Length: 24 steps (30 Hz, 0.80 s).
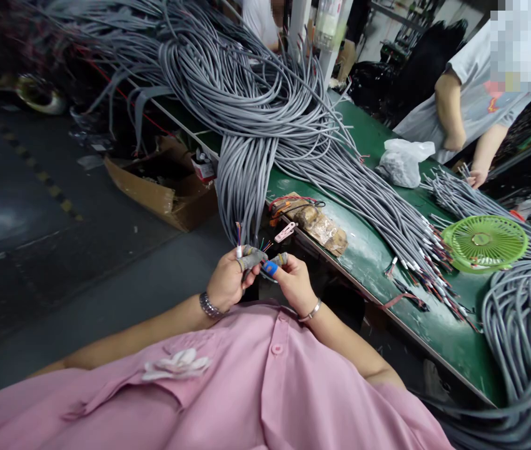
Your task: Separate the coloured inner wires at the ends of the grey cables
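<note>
My left hand [226,279] is closed around a grey cable end; a white sleeve [238,251] with thin coloured wires [238,231] stands up by its fingers. Close beside it, my right hand [297,286] is closed too, its thumb wrapped in blue tape [270,268]. Its fingers pinch at the cable between both hands, where more stripped coloured wires [268,245] stick out. Grey coverings sit on some fingertips. The exact grip is partly hidden by the fingers. Just behind, a thick bundle of grey cables [247,181] hangs over the bench edge.
The green bench [368,262] carries heaped cables [228,81], a green fan [485,244], a plastic bag [406,162] and a taped block [322,228] with a pink clip [285,232]. A cardboard box [153,194] stands left. Across the bench, another person's hand [477,178] touches cables.
</note>
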Motion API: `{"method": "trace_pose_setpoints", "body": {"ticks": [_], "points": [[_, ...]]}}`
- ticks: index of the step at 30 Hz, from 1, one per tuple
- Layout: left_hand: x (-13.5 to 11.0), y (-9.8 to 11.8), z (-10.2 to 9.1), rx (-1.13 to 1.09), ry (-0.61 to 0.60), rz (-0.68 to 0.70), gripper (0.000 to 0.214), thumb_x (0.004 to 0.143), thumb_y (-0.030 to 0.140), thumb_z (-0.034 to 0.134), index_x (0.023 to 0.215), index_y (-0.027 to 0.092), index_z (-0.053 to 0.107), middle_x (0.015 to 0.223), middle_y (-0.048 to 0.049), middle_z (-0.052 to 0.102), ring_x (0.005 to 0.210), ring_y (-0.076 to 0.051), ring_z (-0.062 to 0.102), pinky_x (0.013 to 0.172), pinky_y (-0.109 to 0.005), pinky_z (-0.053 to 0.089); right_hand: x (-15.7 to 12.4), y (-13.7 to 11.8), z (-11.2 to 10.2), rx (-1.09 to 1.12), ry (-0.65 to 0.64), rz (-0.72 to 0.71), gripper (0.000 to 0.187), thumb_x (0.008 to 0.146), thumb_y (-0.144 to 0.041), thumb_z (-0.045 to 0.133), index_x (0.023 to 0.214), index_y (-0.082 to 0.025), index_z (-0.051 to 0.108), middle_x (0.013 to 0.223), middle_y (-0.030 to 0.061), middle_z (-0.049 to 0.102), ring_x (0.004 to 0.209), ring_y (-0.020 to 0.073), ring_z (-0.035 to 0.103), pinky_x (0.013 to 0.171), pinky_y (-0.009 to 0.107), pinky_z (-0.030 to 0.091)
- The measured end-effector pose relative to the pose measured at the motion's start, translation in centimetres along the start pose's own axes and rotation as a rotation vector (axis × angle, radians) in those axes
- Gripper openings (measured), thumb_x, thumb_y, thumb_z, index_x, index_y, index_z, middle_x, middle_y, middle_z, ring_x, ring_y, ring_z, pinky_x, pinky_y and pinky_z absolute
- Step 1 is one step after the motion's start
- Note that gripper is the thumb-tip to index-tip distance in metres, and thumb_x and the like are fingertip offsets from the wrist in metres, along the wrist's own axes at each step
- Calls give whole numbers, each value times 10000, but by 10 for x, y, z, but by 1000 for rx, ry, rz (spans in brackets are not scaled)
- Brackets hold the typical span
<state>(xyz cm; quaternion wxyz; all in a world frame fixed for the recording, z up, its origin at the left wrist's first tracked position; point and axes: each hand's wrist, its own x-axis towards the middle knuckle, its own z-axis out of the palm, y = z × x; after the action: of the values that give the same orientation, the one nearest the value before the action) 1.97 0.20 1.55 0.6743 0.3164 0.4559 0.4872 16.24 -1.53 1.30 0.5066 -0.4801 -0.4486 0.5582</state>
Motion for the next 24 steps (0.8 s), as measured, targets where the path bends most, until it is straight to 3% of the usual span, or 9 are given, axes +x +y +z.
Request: {"method": "trace_pose_setpoints", "body": {"ticks": [5, 11, 15, 18, 20, 24], "points": [[1, 2, -5, 26, -24, -23, 209, 704, 308, 712, 719, 152, 574, 484, 42, 534, 317, -42, 363, 299, -164, 196, 0, 0, -13, -9, -21, 83, 408, 743, -565, 660, 684, -166, 598, 583, -25, 534, 491, 76, 412, 485, 222, 339], [11, 6, -12, 55, -189, -117, 199, 685, 298, 722, 698, 133, 610, 446, 28, 521, 296, -34, 336, 302, -158, 180, 25, 6, -36, 196, 77, 207, 530, 789, -661, 546, 936, -165, 659, 756, 12, 613, 517, 64, 444, 467, 193, 374], [22, 11, -13, 68, -309, -203, 189, 686, 286, 714, 671, 126, 615, 397, 31, 484, 270, -31, 289, 291, -158, 166, 47, -3, -40, 347, -101, 387, 519, 758, -656, 595, 963, -180, 625, 844, 32, 664, 544, 75, 479, 481, 194, 424], [31, 15, -13, 71, -364, -221, 178, 683, 279, 705, 660, 120, 628, 378, 28, 473, 263, -28, 273, 289, -152, 167, 55, -9, -35, 378, -204, 349, 462, 711, -579, 698, 943, -185, 626, 834, 13, 655, 552, 70, 475, 488, 188, 414], [38, 18, -14, 72, -384, -228, 173, 681, 277, 702, 653, 121, 633, 373, 24, 474, 261, -27, 273, 290, -148, 169, 56, -7, -30, 320, -114, 243, 411, 694, -536, 732, 859, -176, 623, 728, -13, 616, 509, 59, 421, 459, 179, 354], [47, 22, -16, 67, -400, -250, 155, 668, 261, 708, 645, 130, 629, 368, 18, 482, 259, -30, 275, 290, -150, 161, 55, 5, -22, 106, 214, -2, 443, 765, -599, 628, 699, -163, 582, 556, -39, 528, 444, 53, 333, 433, 200, 266]]}}
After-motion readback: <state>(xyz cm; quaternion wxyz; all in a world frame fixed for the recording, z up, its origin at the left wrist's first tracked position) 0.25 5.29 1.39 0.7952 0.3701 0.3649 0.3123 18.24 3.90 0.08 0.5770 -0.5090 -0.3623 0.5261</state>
